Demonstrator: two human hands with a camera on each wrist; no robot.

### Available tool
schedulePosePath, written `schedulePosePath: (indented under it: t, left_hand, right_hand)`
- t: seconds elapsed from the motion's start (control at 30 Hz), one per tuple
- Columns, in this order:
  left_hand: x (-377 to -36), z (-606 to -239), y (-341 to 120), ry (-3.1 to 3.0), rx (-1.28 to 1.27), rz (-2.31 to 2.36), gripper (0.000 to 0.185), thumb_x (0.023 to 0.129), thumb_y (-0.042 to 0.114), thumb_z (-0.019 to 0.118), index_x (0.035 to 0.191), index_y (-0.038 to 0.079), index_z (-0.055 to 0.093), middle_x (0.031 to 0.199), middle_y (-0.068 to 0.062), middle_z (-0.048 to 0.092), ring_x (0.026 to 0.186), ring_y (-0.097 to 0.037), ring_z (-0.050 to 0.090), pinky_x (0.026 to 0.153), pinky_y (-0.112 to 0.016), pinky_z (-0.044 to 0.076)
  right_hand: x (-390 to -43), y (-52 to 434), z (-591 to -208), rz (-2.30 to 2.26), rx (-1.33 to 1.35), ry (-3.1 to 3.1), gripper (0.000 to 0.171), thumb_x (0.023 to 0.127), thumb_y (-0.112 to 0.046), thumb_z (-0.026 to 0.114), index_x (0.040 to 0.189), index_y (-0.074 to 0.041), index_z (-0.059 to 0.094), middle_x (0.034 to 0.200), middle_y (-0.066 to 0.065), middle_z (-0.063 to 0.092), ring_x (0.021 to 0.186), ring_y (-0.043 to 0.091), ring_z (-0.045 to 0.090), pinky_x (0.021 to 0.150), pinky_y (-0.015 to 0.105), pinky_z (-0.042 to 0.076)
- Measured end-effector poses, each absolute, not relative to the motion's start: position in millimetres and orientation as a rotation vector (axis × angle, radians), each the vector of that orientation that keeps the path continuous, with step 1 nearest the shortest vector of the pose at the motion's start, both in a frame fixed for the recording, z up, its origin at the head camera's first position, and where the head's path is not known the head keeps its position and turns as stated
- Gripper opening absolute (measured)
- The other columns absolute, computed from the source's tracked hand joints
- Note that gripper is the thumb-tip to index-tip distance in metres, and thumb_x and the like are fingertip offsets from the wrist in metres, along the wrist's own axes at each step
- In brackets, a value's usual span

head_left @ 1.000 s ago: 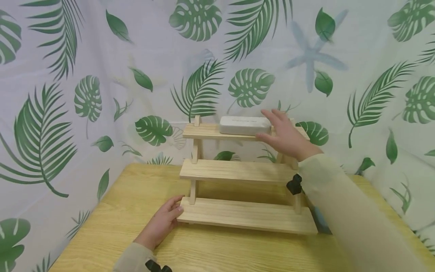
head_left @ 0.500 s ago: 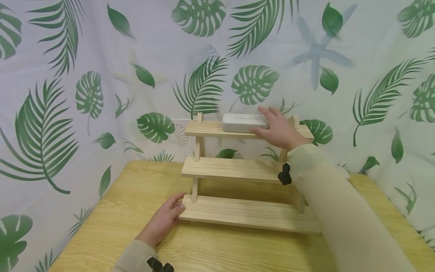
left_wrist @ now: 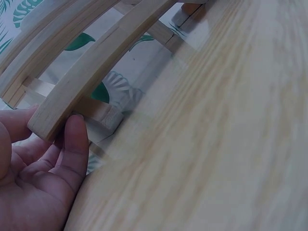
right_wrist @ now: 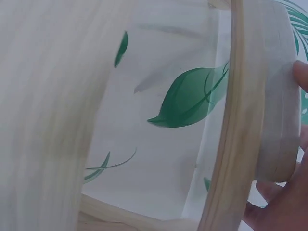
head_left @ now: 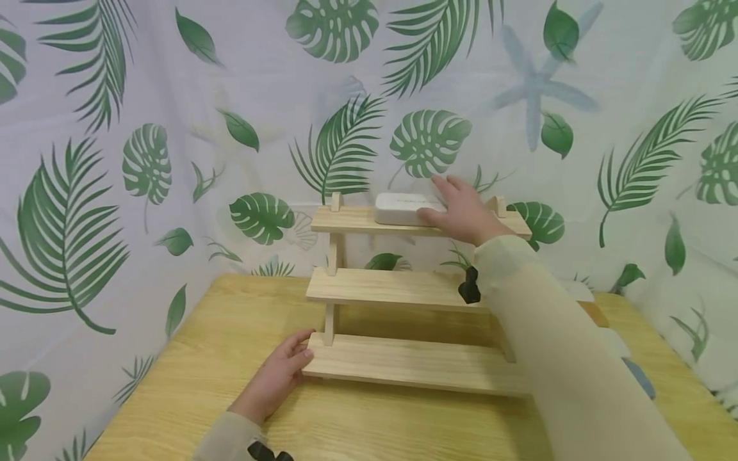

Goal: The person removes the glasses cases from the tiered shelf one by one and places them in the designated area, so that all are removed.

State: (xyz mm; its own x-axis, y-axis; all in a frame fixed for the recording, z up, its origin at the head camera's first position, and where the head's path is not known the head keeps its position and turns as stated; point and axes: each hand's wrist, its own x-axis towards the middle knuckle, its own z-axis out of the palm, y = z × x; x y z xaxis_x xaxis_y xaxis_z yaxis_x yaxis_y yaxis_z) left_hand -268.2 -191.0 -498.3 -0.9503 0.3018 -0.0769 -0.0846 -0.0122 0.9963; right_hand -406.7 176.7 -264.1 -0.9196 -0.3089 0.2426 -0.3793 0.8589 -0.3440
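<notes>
A three-tier wooden display stand (head_left: 392, 286) stands on the table. On its top shelf (head_left: 352, 218) lies a white oblong box (head_left: 398, 208) with faint lettering on its upper face. My left hand (head_left: 275, 378) pinches the left end of the bottom shelf, and the left wrist view shows the fingers (left_wrist: 76, 139) at the shelf end (left_wrist: 57, 113). My right hand (head_left: 464, 211) is at the box's right part, thumb in front of it and fingers extended towards its back. In the right wrist view the box (right_wrist: 279, 101) sits against the shelf's edge, with the hand (right_wrist: 284, 202) at its end.
Beyond the right sleeve (head_left: 553, 346), several flat white, brown and blue things, including a blue one (head_left: 640, 378), lie on the table (head_left: 190, 384). Close behind the stand hangs a leaf-print cloth (head_left: 242, 77).
My right hand has moved left from the box's right end to over its right part. The box and stand keep their places. The things beyond the right sleeve have come into view.
</notes>
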Motion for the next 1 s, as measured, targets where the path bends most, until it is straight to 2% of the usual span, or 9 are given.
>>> schedulePosePath:
  t: [0.27,0.4,0.73,1.0]
  left_hand:
    - [-269.7,-496.7,-187.8,2.013,0.218,2.063,0.055,0.109,0.020,0.048,0.159,0.009,0.027,0.130,-0.020,0.049,0.109,-0.025,0.057,0.091,-0.034,0.046]
    - [-269.5,-496.4,-188.0,2.048,0.191,2.045,0.054,0.109,0.020,0.049,0.158,0.009,0.030,0.128,-0.019,0.049,0.106,-0.024,0.056,0.087,-0.034,0.045]
    - [-267.1,-500.2,-190.9,2.042,0.223,2.035,0.056,0.109,0.022,0.048,0.159,0.008,0.027,0.130,-0.020,0.051,0.106,-0.025,0.057,0.087,-0.034,0.045]
    - [-266.6,-497.6,-190.0,2.019,0.227,2.051,0.056,0.109,0.020,0.047,0.159,0.007,0.026,0.133,-0.021,0.051,0.110,-0.027,0.058,0.092,-0.036,0.046]
  right_hand:
    - [-407.6,168.5,-262.1,0.484,0.517,-2.910,0.096,0.094,-0.066,0.057,0.165,-0.020,0.012,0.161,0.023,0.026,0.146,0.044,0.026,0.115,0.061,0.022]
    - [-404.9,169.1,-267.4,0.466,0.477,-2.906,0.100,0.090,-0.070,0.059,0.165,-0.024,0.011,0.160,0.024,0.027,0.143,0.046,0.028,0.112,0.063,0.024]
    - [-407.0,165.4,-279.0,0.468,0.407,-2.887,0.103,0.086,-0.068,0.068,0.164,-0.028,0.016,0.159,0.021,0.030,0.141,0.047,0.030,0.110,0.065,0.028]
    - [-405.1,168.0,-279.8,0.490,0.399,-2.867,0.104,0.084,-0.064,0.073,0.164,-0.028,0.016,0.158,0.021,0.032,0.136,0.047,0.034,0.106,0.064,0.033]
